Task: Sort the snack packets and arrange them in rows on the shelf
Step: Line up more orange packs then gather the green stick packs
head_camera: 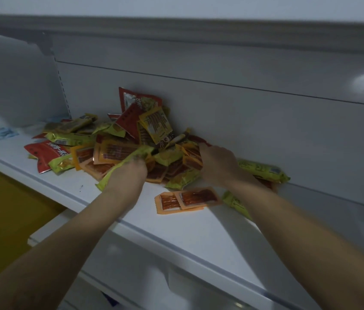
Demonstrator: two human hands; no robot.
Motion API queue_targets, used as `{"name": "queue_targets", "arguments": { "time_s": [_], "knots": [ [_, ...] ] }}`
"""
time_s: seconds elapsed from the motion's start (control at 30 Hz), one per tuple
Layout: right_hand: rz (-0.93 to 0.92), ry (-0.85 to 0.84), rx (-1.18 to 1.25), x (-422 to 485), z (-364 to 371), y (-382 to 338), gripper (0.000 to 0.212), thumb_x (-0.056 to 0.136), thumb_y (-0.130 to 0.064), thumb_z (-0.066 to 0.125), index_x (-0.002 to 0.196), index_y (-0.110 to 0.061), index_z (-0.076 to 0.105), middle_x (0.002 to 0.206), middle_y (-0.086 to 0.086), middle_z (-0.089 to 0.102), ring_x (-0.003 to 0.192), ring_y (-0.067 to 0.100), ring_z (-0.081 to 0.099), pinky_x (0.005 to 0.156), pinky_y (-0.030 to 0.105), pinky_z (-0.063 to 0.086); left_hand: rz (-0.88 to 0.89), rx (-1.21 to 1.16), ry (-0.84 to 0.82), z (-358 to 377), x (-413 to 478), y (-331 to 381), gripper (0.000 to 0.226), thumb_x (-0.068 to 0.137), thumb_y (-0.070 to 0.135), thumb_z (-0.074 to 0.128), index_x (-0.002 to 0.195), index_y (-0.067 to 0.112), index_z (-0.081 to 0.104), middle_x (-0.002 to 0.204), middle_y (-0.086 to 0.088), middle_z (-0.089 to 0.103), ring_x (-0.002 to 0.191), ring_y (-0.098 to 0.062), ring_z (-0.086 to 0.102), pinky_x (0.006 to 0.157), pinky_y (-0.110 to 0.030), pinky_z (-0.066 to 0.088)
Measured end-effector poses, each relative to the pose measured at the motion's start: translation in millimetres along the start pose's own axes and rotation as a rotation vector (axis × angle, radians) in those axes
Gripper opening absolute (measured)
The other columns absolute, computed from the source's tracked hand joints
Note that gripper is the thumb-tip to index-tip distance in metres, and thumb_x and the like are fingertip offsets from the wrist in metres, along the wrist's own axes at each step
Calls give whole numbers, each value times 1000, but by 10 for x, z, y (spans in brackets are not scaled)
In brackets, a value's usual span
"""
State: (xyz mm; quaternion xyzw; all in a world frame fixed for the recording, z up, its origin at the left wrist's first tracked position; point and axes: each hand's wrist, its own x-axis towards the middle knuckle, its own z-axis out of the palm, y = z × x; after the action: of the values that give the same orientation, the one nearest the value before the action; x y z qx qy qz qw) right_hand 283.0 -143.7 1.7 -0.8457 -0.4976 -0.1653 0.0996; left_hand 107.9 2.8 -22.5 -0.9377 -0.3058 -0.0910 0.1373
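Mixed snack-packet heap (pixel 120 139): our left hand (pixel 127 173) clamps a yellow-green plastic packet (pixel 131 154); right hand (pixel 217 163), fingers' state we cannot tell. Tugging may spill neighbours off the white shelf (pixel 176 231).

The left hand (pixel 129 173) is covering the middle of a long green packet (pixel 109 179); the fingertips of the right hand (pixel 217 162) are lying hidden at four o'clock of the pile (pixel 131 139); packet print is blurring.

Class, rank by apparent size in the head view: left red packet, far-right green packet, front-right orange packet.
1. red packet
2. green packet and orange packet: alike, and the green one is partly hidden.
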Motion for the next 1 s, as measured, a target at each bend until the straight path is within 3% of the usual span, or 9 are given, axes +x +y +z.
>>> {"name": "queue_targets", "arguments": {
  "time_s": [0.13, 0.27, 0.37, 0.43, 0.53, 0.6, 0.77, 0.87, 1.0],
  "knots": [
    [58, -22, -38, 14, -42, 96, 43, 84, -28, 69, 118, -10, 48, 96, 5, 61, 82, 25, 62, 63, 28, 35, 50, -117, 139, -156, -264, 331, 42, 82, -6, 57, 120, 7, 45, 119, -11, 48, 87, -25, 65, 56, -28, 41],
    [149, 5, -49, -16, -154, 322, 33, 85, -24, 65, 110, -11, 48, 86, 8, 55, 61, 18, 40, 49, 27, 25, 218, -151, 170, -48, -516, 638, 72, 77, -10, 57, 142, 5, 32, 131, -13, 44, 101, -26, 59, 74, -32, 50],
    [168, 7, -54, -67, -229, 458, 39, 86, -37, 67, 108, -11, 48, 81, 4, 49, 65, 22, 44, 56, 28, 32, 380, -148, 101, 44, -517, 780, 54, 89, 2, 49, 140, 14, 37, 137, -10, 42, 115, -29, 51, 94, -37, 42],
    [174, -9, -55, -101, -252, 495, 39, 85, -34, 68, 109, -10, 48, 80, 3, 49, 66, 24, 48, 57, 29, 35, 402, -215, -6, 70, -463, 835, 39, 98, 20, 43, 137, 21, 38, 138, -8, 40, 126, -31, 41, 105, -42, 36],
    [192, -41, -54, -141, -237, 541, 35, 85, -24, 67, 112, -11, 49, 79, 2, 49, 66, 24, 52, 53, 28, 37, 365, -327, -130, 79, -349, 851, 46, 95, 54, 43, 131, 27, 35, 133, -9, 43, 124, -32, 39, 98, -50, 39],
    [192, -49, -52, -178, -238, 588, 34, 86, -25, 65, 113, -11, 48, 75, 0, 46, 65, 22, 50, 51, 28, 34, 360, -281, -165, 83, -261, 855, 55, 92, 62, 45, 134, 28, 33, 134, -9, 46, 125, -31, 38, 99, -49, 38],
    [168, -1, -35, -305, -266, 711, 36, 89, -38, 63, 109, -12, 48, 70, -3, 39, 64, 21, 46, 52, 29, 29, 513, -40, -154, 70, -84, 879, 57, 102, 49, 36, 149, 22, 21, 140, -12, 47, 123, -34, 47, 92, -46, 47],
    [164, 13, -37, -373, -280, 797, 34, 88, -33, 66, 109, -12, 49, 80, 3, 54, 64, 21, 46, 50, 29, 28, 577, 18, -148, 52, -17, 872, 54, 104, 33, 35, 152, 19, 14, 139, -14, 48, 118, -35, 52, 89, -43, 48],
    [188, 24, -33, -465, -395, 969, 40, 87, -40, 67, 109, -12, 48, 85, 5, 56, 68, 24, 47, 59, 30, 36, 546, -131, -300, 24, 18, 837, 69, 97, 59, 38, 153, 29, 12, 148, -11, 40, 127, -34, 47, 102, -42, 43]
  ]
}}
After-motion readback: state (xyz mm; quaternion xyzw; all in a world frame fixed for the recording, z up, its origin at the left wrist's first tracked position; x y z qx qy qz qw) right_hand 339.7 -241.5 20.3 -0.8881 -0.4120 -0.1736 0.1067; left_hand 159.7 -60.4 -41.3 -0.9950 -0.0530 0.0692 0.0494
